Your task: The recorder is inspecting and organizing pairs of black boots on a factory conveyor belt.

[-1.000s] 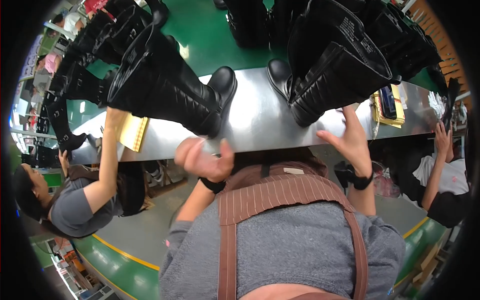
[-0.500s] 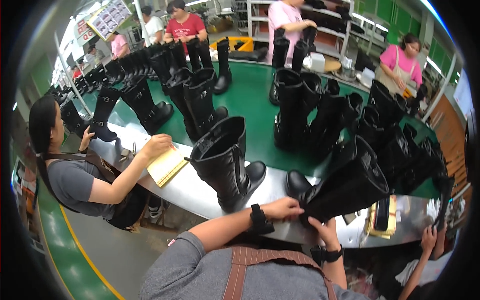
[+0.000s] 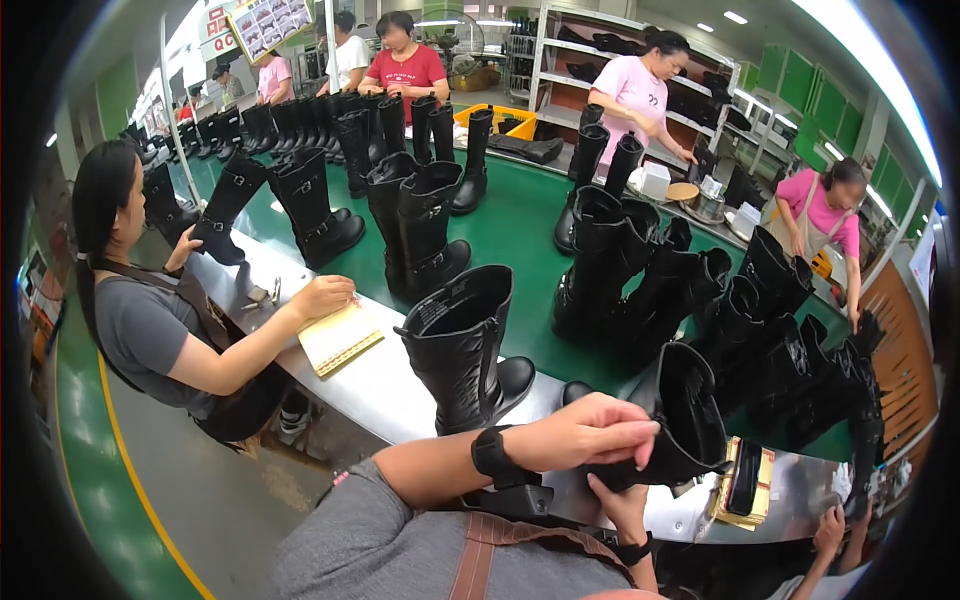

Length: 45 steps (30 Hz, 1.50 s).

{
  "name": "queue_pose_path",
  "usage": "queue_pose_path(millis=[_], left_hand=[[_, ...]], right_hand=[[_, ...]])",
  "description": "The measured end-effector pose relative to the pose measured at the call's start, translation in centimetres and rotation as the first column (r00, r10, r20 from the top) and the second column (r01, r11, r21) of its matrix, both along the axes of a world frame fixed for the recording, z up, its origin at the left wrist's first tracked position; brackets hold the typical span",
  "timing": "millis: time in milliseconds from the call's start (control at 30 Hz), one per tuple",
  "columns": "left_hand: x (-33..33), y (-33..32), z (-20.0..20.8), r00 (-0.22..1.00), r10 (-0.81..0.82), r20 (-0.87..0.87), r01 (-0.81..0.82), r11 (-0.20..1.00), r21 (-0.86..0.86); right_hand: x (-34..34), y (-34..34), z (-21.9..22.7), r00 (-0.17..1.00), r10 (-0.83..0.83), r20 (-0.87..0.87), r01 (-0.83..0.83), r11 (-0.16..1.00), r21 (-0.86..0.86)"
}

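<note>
A black tall boot is tilted in front of me, its open top facing up and toward me and its toe pointing away to the left. Low on the boot, my right hand grips it, with the thumb showing and some fingers hidden. My left hand is raised in front of the shaft, its fingertips pinched together. Whether anything sits in that pinch is too small to see. Another black boot stands upright on the metal table edge, left of my hands.
Rows of black boots stand on the green surface. A yellow pad lies by the left co-worker. Right of my boot, a black phone-like object rests on yellow sheets. A co-worker's hands hold a boot at far right.
My left hand has come up from the lower boot to the shaft, fingers pinched. The held boot has tipped, its opening now turned more toward me. My view has shifted slightly.
</note>
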<state>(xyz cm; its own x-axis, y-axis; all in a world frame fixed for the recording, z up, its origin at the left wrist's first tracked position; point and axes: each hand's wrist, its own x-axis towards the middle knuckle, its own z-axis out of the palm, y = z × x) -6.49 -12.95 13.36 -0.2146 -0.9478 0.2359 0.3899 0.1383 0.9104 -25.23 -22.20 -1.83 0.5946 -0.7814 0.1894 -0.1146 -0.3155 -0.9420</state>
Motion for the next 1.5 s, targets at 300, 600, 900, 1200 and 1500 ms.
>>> queue_pose_path(millis=[300, 600, 900, 1200, 1500], left_hand=[[4.0, 7.8, -4.3, 0.807, 0.362, 0.467, -0.421, 0.907, 0.023], [9.4, 16.9, -10.0, 0.168, 0.504, 0.848, -0.856, 0.501, -0.129], [6.6, 8.4, -14.4, 0.622, 0.667, 0.41, -0.755, 0.65, 0.089], [1.0, 7.9, -21.0, 0.385, 0.726, 0.57, -0.865, 0.499, -0.052], [1.3, 9.2, -19.8, 0.42, 0.678, 0.603, -0.819, 0.57, -0.07]], right_hand=[[0.4, -0.2, -0.6, 0.993, 0.093, -0.078, -0.08, 0.983, 0.163], [-0.2, -2.5, 3.1, 0.901, 0.424, -0.085, -0.392, 0.884, 0.256], [3.3, -0.8, 1.5, 0.908, 0.402, -0.118, -0.409, 0.912, -0.035], [5.8, 6.1, 0.7, 0.978, 0.139, -0.156, -0.192, 0.891, -0.41], [7.9, 6.3, 0.2, 0.972, -0.006, 0.236, 0.104, 0.908, -0.406]])
